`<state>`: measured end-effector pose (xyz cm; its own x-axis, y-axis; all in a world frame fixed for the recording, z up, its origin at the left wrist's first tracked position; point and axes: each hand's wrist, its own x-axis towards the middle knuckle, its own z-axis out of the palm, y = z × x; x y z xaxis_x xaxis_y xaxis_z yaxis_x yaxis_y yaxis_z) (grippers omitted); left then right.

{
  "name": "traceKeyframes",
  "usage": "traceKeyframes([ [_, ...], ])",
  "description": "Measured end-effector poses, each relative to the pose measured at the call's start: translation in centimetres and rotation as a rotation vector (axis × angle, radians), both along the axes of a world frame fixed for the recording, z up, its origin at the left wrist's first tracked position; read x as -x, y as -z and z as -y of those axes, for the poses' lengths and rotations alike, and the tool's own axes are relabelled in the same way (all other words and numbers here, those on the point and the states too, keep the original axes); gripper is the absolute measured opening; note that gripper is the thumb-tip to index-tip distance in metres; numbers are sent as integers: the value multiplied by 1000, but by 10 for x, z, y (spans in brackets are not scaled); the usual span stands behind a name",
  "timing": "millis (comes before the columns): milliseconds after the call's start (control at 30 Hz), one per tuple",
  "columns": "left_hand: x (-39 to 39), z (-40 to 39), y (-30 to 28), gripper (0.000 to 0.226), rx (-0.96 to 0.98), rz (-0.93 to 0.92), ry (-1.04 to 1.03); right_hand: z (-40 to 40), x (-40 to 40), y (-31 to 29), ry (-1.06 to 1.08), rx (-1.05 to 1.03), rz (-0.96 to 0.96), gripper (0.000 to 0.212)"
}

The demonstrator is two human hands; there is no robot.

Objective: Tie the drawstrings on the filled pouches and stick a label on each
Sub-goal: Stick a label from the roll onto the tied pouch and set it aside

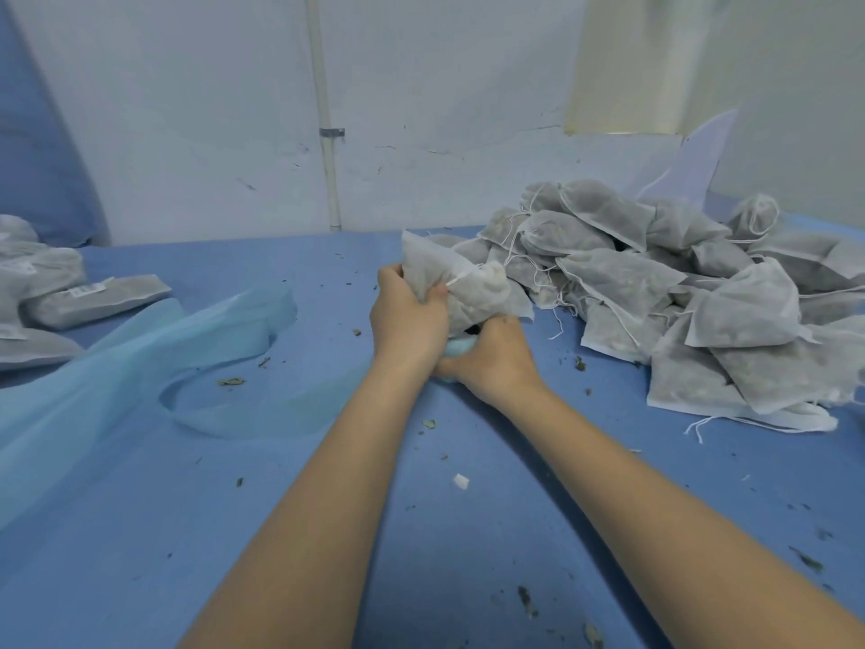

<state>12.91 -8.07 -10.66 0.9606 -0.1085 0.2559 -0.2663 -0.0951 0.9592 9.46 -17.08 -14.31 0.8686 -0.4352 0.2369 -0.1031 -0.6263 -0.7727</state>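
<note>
A filled grey mesh pouch (472, 285) is held up over the middle of the blue table (327, 484). My left hand (406, 316) grips its left side, thumb near the white drawstring (461, 276) that wraps its neck. From below, my right hand (494, 353) grips the pouch's bottom, with something light blue (456, 349) tucked between the two hands. A large heap of filled pouches (678, 292) with loose strings lies to the right. Labelled pouches (93, 297) lie at the far left.
A long strip of light blue gauzy fabric (140, 363) curls across the left of the table. Dried herb crumbs and a small white scrap (461, 481) are scattered over the cloth. A white wall with a pipe (327, 133) stands behind.
</note>
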Motion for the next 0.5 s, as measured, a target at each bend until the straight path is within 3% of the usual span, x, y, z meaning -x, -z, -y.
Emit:
traceKeyframes([
  [67,0,1,3,28,-36,22,-15,5,8,0,-52,-102,29,72],
  [200,-3,-4,5,31,-46,0,-50,29,25,6,-101,-245,-25,74],
  [400,5,-2,4,27,-217,115,-35,27,31,6,-44,-104,63,20],
  [500,10,-1,4,27,-310,169,-30,22,27,10,22,-66,117,25],
])
